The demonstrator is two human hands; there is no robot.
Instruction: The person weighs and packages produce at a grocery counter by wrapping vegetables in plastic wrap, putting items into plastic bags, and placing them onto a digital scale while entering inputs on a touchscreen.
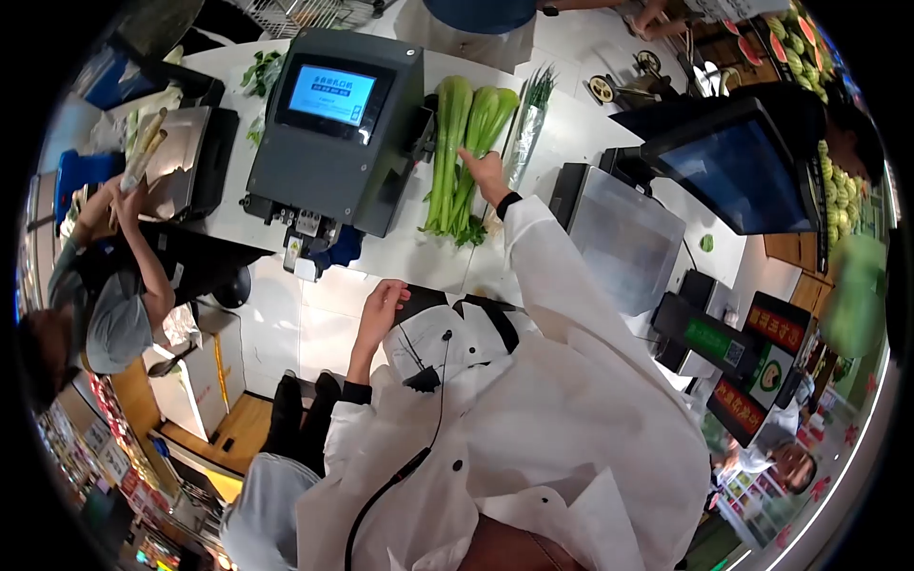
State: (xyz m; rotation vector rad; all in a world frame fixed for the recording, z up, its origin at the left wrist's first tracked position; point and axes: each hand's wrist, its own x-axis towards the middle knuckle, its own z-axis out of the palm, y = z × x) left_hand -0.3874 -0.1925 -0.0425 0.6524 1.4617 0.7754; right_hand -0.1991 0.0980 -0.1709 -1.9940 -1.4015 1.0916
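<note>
Two bunches of green celery [449,143] lie side by side on the white counter [400,252], their leafy ends toward me. My right hand [487,178] is closed around the stalks of the right-hand bunch [486,124]; part of its fingers is hidden. Just beyond that hand lies a bundle of thin green stalks in a clear sleeve [529,128]. My left hand [384,306] hangs in front of my waist, below the counter edge, with nothing in it and its fingers loosely bent apart.
A grey machine with a lit blue screen [328,95] stands left of the celery. To the right are a flat scale [624,228] and a dark monitor [733,171]. At far left, a co-worker's hands [129,200] hold long pale vegetables. Another person stands across the counter.
</note>
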